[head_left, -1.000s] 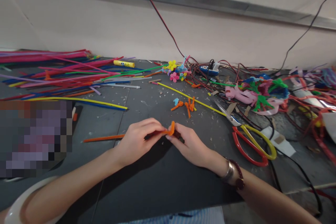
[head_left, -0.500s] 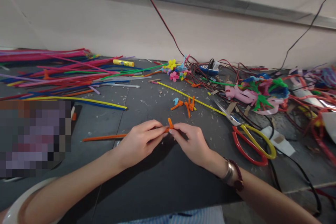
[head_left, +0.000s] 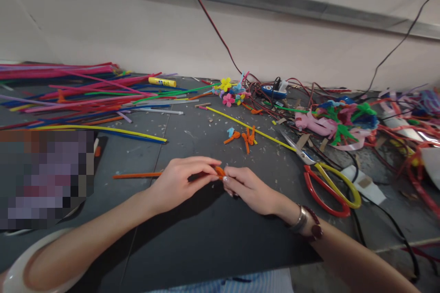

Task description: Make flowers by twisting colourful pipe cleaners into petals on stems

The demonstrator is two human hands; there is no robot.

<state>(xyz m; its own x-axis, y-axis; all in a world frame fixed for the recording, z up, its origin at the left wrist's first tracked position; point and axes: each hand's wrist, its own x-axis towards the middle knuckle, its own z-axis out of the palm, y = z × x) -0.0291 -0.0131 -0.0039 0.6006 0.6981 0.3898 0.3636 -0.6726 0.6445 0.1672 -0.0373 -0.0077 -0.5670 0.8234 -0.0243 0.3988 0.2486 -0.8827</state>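
An orange pipe cleaner (head_left: pixel 136 175) runs leftward from behind my left hand (head_left: pixel 182 182). Its other end is folded into a small loop between my fingertips. My left hand pinches the loop from the left with thumb and fingers. From the right, my right hand (head_left: pixel 249 188) grips the same end, its thumb pressed on the fold. Just beyond my hands lie several short bent orange pipe cleaner pieces (head_left: pixel 248 139) and a small light blue piece (head_left: pixel 230 132). Scissors (head_left: pixel 328 182) with red and yellow handles lie to the right, blades apart.
Many coloured pipe cleaners (head_left: pixel 85 91) spread over the left back, with a yellow glue stick (head_left: pixel 162 82). Small pipe cleaner flowers (head_left: pixel 228 91) lie near the wall. Right of them are a pink glue gun (head_left: pixel 314 123) and tangled cables. A yellow pipe cleaner (head_left: pixel 247 126) reaches the scissors.
The orange tip that stuck up between my fingers is now folded down into a loop. My right hand has turned and closed around it; the pipe cleaner's long tail has shifted slightly right and up.
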